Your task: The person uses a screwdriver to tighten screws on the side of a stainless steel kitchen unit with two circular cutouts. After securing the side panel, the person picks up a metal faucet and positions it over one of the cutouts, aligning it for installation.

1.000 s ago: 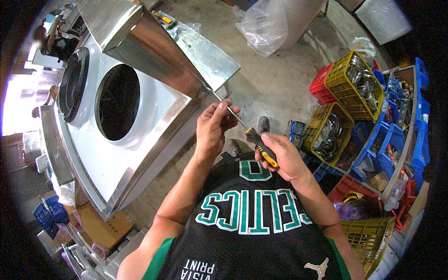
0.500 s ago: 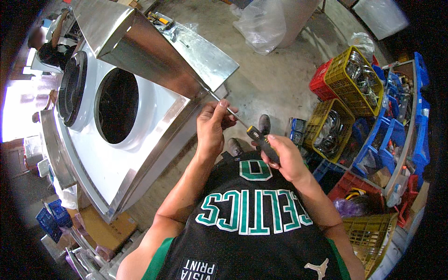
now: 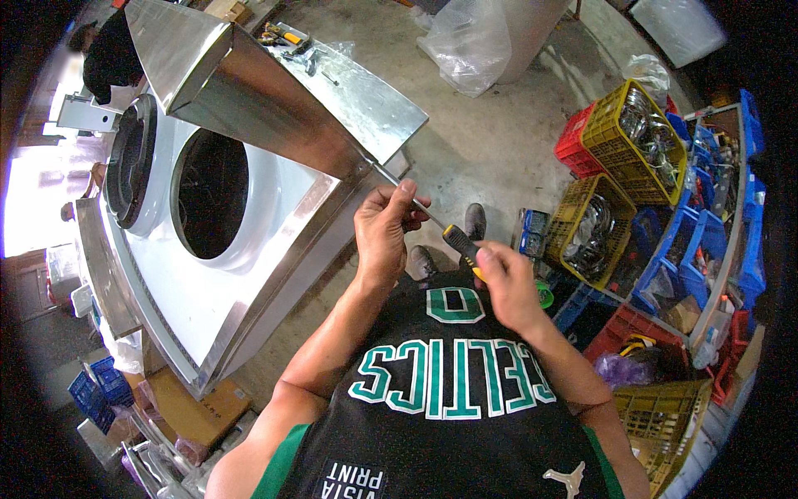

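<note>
My right hand [image 3: 509,287] is closed round the black and yellow handle of a long screwdriver [image 3: 460,240]. The thumb lies along the handle, and the far fingers are partly hidden. Further up, my left hand [image 3: 384,229] pinches the steel shaft between thumb and fingers. The shaft's tip reaches the corner where a brushed metal box-shaped panel [image 3: 278,100] meets the edge of a large white and steel cooking unit [image 3: 249,299]. The screw or hole at the tip is too small to make out. A round black opening [image 3: 212,193] sits in the unit's white top.
A metal shelf [image 3: 366,100] with hand tools extends beyond the panel. To the right stand yellow crates [image 3: 592,229] of coiled parts, a red crate [image 3: 573,141] and blue bins [image 3: 702,249]. Cardboard [image 3: 191,407] lies at lower left. Another person [image 3: 112,58] is at the far left.
My right hand has turned on the screwdriver handle, its fingers curling more tightly. My left hand stays on the shaft. The other person at upper left has moved closer to the metal panel.
</note>
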The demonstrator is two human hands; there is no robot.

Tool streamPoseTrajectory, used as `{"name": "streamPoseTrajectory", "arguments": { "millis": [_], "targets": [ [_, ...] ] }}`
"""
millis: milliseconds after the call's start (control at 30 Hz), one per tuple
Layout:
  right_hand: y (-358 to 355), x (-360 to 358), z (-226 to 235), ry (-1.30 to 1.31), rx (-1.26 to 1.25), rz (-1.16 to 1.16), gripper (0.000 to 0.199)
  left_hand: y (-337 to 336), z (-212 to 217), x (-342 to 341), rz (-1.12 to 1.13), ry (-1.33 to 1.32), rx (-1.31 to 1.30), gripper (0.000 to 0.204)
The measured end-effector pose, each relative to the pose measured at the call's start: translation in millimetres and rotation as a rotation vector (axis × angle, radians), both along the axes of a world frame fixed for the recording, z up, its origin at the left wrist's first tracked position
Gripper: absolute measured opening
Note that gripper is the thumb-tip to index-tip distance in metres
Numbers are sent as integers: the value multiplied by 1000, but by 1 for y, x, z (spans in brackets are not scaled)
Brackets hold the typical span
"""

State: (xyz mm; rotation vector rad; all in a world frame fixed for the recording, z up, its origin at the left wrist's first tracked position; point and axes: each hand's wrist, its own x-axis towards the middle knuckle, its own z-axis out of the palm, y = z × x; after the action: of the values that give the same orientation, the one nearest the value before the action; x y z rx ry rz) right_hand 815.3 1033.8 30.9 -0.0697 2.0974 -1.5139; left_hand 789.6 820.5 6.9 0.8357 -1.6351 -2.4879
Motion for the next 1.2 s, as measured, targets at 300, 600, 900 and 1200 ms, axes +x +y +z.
{"name": "streamPoseTrajectory", "arguments": {
  "millis": [300, 600, 900, 1200],
  "targets": [
    [0, 14, -11, 751, 315, 4, 38, 1, 4, -5, 2, -35, -116, 34],
    [6, -1, -20, -1015, -848, -234, 52, -12, 6, 1, -169, 59, 121, 38],
    [-8, 18, -18, 522, 41, -77, 43, -8, -4, 0, -40, 15, 101, 29],
    [-4, 24, -35, -76, -366, -211, 48, -7, 1, -3, -8, -16, -19, 28]
  ]
}}
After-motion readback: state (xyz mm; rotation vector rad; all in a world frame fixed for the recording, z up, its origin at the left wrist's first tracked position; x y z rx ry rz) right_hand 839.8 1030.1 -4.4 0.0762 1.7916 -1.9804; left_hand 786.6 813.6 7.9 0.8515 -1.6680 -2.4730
